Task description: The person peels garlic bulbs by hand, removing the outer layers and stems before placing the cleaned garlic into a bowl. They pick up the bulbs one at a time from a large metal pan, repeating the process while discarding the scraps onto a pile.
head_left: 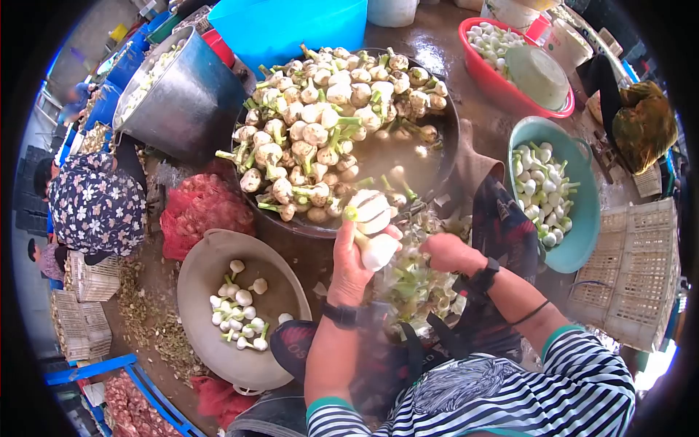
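Two garlic bulbs (pixel 370 211) with short green stems are in my left hand (pixel 351 266), one above the other; the lower one is peeled white, the upper one has dark streaks. My right hand (pixel 448 253) is to the right of them, apart from the bulbs, with its fingers curled; whatever it may hold is hidden. Just beyond my hands, a round dark pan (pixel 453 146) holds muddy water and a heap of dirty bulbs (pixel 314 134). Loose peelings (pixel 419 280) lie below and between my hands. At the lower left, a grey basin (pixel 200 291) holds clean white bulbs (pixel 237 315).
A green basin (pixel 582 211) and a red basin (pixel 502 95) with white bulbs stand right. At left are a metal pot (pixel 182 95), a red net sack (pixel 204 211) and a person in a flowered top (pixel 98 204). Wicker baskets (pixel 630 269) stand at right; another person sits at upper right.
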{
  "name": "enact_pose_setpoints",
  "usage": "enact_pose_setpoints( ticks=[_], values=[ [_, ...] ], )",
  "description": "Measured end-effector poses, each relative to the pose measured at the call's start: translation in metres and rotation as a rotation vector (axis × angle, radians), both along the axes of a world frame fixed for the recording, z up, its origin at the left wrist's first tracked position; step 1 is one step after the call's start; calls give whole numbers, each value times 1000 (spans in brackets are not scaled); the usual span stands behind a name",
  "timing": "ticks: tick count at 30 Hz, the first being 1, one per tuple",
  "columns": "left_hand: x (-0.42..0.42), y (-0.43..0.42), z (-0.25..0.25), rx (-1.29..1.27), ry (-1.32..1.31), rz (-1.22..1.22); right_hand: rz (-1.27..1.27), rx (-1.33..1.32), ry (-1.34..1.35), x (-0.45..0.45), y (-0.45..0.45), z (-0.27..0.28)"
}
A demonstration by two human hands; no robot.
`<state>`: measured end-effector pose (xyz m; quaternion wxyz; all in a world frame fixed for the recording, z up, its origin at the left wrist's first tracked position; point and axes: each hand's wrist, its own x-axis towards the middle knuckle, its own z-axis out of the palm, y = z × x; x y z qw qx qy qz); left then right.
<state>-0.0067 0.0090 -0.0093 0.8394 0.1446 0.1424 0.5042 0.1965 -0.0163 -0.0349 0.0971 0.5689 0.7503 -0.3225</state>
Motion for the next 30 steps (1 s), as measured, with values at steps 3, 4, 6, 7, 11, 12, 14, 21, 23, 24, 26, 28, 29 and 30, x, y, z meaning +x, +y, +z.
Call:
enact_pose_setpoints(
  ticks=[3, 4, 6, 7, 11, 12, 14, 21, 23, 24, 26, 28, 29, 30],
  values=[
    [0, -3, 5, 46, 140, 1, -271, 117, 527, 3, 23, 49],
    [2, -4, 8, 50, 191, -2, -280, 276, 681, -4, 29, 70],
    [7, -6, 19, 73, 319, 7, -174, 538, 770, -16, 35, 88],
    [9, -7, 24, 86, 382, 16, -57, 631, 707, -19, 37, 91],
    [3, -8, 28, 145, 436, -7, 197, 741, 511, -23, 33, 102],
    [1, -8, 26, 138, 428, -32, 204, 752, 515, -23, 32, 97],
    [-1, -7, 22, 126, 411, -94, 203, 723, 488, -22, 30, 97],
    [-8, -4, 30, 158, 434, -267, 312, 827, 487, -9, 36, 89],
    [-13, -3, 28, 246, 477, -458, 298, 794, 527, -3, 54, 82],
    [-9, -6, 34, 220, 577, -571, 266, 734, 555, -2, 65, 81],
    [5, -16, 35, 253, 555, -535, 301, 597, 569, -8, 77, 78],
    [10, -16, 32, 247, 536, -502, 235, 572, 687, -22, 82, 66],
    [11, -16, 27, 241, 535, -464, 97, 467, 686, -24, 78, 56],
    [11, -15, 24, 235, 535, -421, -36, 360, 683, -26, 73, 45]
  ],
)
